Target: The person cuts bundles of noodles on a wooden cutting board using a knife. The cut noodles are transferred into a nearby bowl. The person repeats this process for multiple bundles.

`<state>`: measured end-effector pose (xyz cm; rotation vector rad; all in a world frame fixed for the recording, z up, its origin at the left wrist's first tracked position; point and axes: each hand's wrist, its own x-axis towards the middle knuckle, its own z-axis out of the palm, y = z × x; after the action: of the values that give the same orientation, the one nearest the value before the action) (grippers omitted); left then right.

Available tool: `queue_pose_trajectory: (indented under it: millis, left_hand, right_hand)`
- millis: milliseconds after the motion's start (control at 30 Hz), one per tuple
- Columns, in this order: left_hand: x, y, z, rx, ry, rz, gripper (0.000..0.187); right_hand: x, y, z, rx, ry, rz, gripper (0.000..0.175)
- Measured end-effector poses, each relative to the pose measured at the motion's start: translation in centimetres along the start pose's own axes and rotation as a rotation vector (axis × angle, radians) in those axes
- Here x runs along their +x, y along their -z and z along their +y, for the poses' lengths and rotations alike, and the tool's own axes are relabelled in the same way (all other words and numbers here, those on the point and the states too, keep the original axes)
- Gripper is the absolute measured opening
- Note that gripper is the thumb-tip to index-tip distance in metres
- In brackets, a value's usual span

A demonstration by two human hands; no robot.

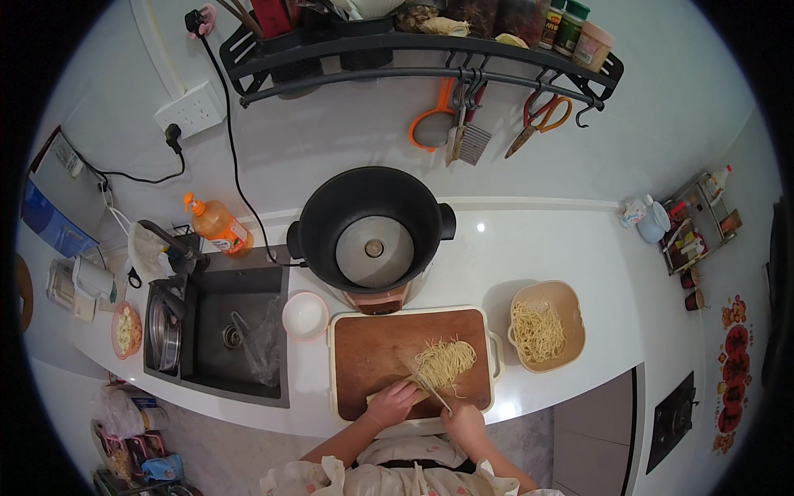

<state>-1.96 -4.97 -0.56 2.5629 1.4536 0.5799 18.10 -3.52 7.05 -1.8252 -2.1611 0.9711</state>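
Observation:
My right hand (465, 426) grips a kitchen knife (435, 393) by its handle, the blade pointing up and left. My left hand (393, 403) presses a pale yellow folded sheet of food (420, 395), possibly tofu skin or dough, onto a cutting board (372, 347). The blade stands at the sheet's right end, close to my left fingertips. A heap of thin yellow strips (448, 363) lies just beyond the knife on the brown board, which has a pale rim and a side handle. More such strips (538, 332) fill part of a beige basin (574, 319) at the right.
A deep black electric pot (374, 248) stands behind the board. A white bowl (305, 316) sits left of it, beside a dark sink (211, 335) holding a plastic bag (263, 347). Overhead, a black rack (403, 44) carries jars and hanging tools. A pump bottle (220, 226) stands behind the sink.

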Motion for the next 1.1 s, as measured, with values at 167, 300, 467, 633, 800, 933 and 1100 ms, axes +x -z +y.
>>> queue_pose_trajectory:
  millis: [167,300,467,633,800,933,1100]
  left_hand:
    - [0.3,0.2,0.0,-0.027,-0.019,0.021,0.029]
    - [0.5,0.4,0.0,-0.010,-0.019,0.033,0.028]
    - [0.3,0.7,-0.1,-0.011,-0.009,-0.092,0.037]
    - [0.6,1.0,-0.1,-0.049,0.007,-0.088,0.033]
    - [0.7,1.0,0.0,-0.060,0.006,-0.072,0.036]
    - [0.5,0.8,0.0,-0.059,0.020,-0.058,0.031]
    - [0.5,0.7,0.1,-0.032,0.013,0.013,0.032]
  right_hand:
    - [-1.2,0.4,-1.2,-0.022,-0.039,-0.080,0.019]
    - [-1.1,0.3,-1.3,-0.054,-0.036,-0.079,0.019]
    - [-0.7,0.0,-1.5,-0.075,-0.032,-0.093,0.017]
    - [0.3,-0.8,-1.5,-0.103,-0.037,-0.124,0.019]
    - [1.2,-2.3,-0.6,-0.056,-0.005,-0.014,0.019]
    - [1.8,-2.5,1.0,-0.037,-0.083,0.021,0.022]
    - [2.0,-1.3,1.6,0.003,-0.041,0.047,0.021]
